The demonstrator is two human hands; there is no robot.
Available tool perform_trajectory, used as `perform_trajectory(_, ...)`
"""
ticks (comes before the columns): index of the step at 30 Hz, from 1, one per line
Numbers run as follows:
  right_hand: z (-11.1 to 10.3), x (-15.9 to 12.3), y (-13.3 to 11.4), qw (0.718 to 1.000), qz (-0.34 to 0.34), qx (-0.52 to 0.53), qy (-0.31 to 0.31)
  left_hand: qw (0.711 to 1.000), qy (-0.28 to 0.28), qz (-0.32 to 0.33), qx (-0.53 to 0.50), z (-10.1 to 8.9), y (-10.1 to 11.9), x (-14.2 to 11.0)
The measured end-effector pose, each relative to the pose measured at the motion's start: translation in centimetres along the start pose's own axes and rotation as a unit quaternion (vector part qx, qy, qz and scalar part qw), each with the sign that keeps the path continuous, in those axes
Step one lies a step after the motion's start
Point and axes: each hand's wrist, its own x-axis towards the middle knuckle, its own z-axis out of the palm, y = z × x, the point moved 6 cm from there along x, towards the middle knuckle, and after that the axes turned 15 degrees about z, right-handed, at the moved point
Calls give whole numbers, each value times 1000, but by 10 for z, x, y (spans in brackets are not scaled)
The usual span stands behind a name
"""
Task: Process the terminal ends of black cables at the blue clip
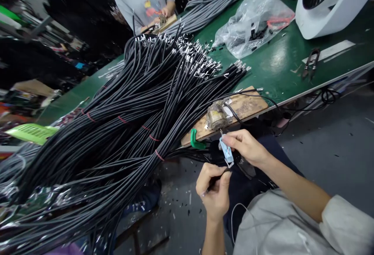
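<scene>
Here the left hand [214, 196] pinches a black cable [214, 179], its pale wires [231, 165] meeting the light-blue fitting [226, 150] in the right hand [245, 145], a motor-like unit [215, 117] just beyond both; I'd say wire-end work, needing steady alignment next.

A green-topped worktable [289, 71] slants across the room from 9 o'clock to 1 o'clock, its pale edge [336, 79] facing 3 o'clock. Overhead light leaves a soft whitish glare on the tabletop toward 2 o'clock. The smooth grey floor [344, 149] spreads from 3 to 6 o'clock, sprinkled with small dark and pale scraps. A dark frame [137, 224] stands low at 7 o'clock. Blurred clutter [32, 95] fills 9 o'clock; toward 10, deep shadow hides the background.
</scene>
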Motion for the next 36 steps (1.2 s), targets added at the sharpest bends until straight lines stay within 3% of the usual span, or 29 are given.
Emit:
perform_trajectory(6, 17, 2, 13, 968, 65, 208, -124, 997, -39, -51, -40, 10, -8, 4)
perform_trajectory(9, 8, 2, 31, 953, 99, 242, -151, 995, -47, -62, -68, 9, -11, 2)
perform_trajectory(13, -35, -7, 49, 982, 71, 173, -37, 988, -51, -82, -123, 7, -16, -8)
perform_trajectory(16, -57, -27, 44, 996, 12, 31, 78, 964, -89, -171, -181, 17, -25, -17)
perform_trajectory(18, -54, -44, 30, 988, -57, -75, 123, 939, -116, -269, -180, 26, -35, -25)
perform_trajectory(21, -19, -66, 6, 941, -200, -253, 106, 914, -132, -357, -138, 37, -45, -29)
perform_trajectory(23, 3, -74, 0, 898, -267, -335, 99, 920, -149, -350, -96, 41, -45, -27)
perform_trajectory(25, 12, -74, -1, 879, -294, -354, 124, 932, -160, -321, -52, 40, -42, -24)
perform_trajectory(31, -5, -62, 10, 888, -264, -323, 191, 948, -147, -276, -56, 26, -37, -32)
perform_trajectory(34, -8, -66, 14, 873, -296, -302, 241, 956, -127, -260, -53, 24, -31, -36)
perform_trajectory(36, -7, -68, 18, 881, -305, -248, 264, 956, -94, -270, -61, 24, -28, -38)
